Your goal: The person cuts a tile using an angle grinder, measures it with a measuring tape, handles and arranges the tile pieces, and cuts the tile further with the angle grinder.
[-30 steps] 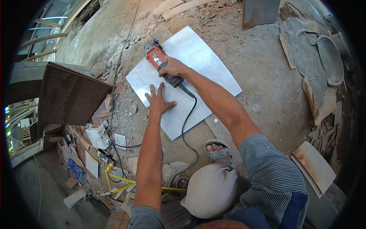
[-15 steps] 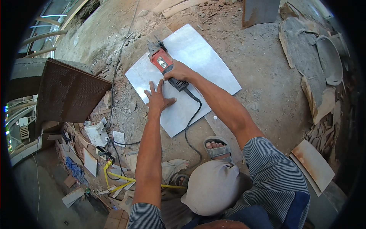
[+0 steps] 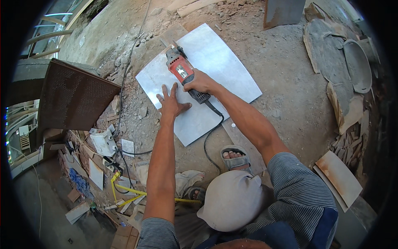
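Observation:
A red and black angle grinder lies across the upper part of a large white tile on the ground. My right hand is wrapped round the grinder's black body, and its head points away from me, over the tile's far left part. The disc is hard to make out. Fingers spread, my left hand presses flat on the tile's left side, just beside the tool. From the grinder's rear a black cord runs back toward my sandalled foot.
At the left are a white electrical box with cables, a brown tile standing tilted, a yellow frame and broken tile scraps. Rubble covers the ground beyond. On the right are a grey basin and a rust-stained tile.
The grinder has moved a little right and toward me in my right hand. My left hand stays flat at nearly the same spot on the tile.

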